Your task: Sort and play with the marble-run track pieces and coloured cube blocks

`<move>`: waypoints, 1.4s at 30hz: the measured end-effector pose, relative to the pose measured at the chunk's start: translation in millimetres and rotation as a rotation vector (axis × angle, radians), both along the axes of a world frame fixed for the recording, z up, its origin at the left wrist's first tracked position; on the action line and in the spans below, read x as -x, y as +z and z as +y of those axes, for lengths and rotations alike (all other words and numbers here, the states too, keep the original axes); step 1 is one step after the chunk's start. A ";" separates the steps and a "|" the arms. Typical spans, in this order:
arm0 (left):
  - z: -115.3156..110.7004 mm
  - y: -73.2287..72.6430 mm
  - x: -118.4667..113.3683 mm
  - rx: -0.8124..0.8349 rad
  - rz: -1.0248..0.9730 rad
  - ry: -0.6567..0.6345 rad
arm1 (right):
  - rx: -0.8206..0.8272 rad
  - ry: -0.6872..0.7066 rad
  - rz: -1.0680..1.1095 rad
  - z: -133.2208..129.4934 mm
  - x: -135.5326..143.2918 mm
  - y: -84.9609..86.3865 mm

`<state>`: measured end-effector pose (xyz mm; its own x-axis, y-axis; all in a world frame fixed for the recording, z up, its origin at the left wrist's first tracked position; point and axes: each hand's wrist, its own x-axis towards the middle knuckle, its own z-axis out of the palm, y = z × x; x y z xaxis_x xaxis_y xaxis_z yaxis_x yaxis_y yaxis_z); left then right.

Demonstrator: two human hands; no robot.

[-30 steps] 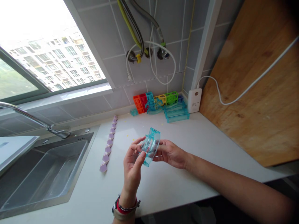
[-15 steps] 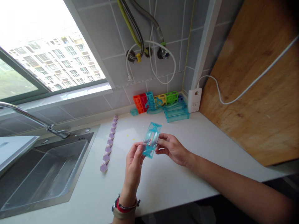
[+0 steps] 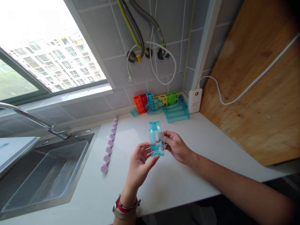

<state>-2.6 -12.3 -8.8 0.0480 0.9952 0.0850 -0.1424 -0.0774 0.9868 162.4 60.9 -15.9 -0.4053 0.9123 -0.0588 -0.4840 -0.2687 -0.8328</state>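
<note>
A clear blue plastic track piece (image 3: 156, 137) with an open middle is held upright above the white counter (image 3: 178, 187). My right hand (image 3: 177, 146) grips its right side, fingertips partly hidden behind it. At the lower left, my left hand (image 3: 142, 161) has its fingers against the piece and its thumb by the bottom edge. Beyond the hands, near the wall, lie more blue track pieces (image 3: 177, 115), stacked side by side. Red blocks (image 3: 140, 103), a yellow block (image 3: 161, 99) and a green block (image 3: 172, 97) sit beside them.
Left of my hands runs a zigzag strip of purple pieces (image 3: 108, 150). Further left is a sink (image 3: 77, 175) with a clear bin (image 3: 53, 168) and a faucet (image 3: 58, 132). A white power bank (image 3: 195, 101) with a cable stands by the wooden board (image 3: 255, 87).
The blue piece has turned from tilted to nearly upright and moved slightly right. My left thumb has shifted from its left side to the bottom edge, with the left fingers more spread.
</note>
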 end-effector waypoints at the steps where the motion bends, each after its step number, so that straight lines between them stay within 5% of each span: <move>1: 0.1 -0.2 0.3 -0.006 0.018 0.013 | -0.002 -0.006 -0.004 -0.4 0.4 0.0; 11: 0.6 -1.0 1.2 -0.033 0.113 0.084 | -0.075 -0.043 -0.051 -1.0 1.7 -0.6; 42: -0.8 -5.0 8.3 -0.008 0.071 0.065 | 0.117 0.155 0.014 6.4 -0.3 -7.7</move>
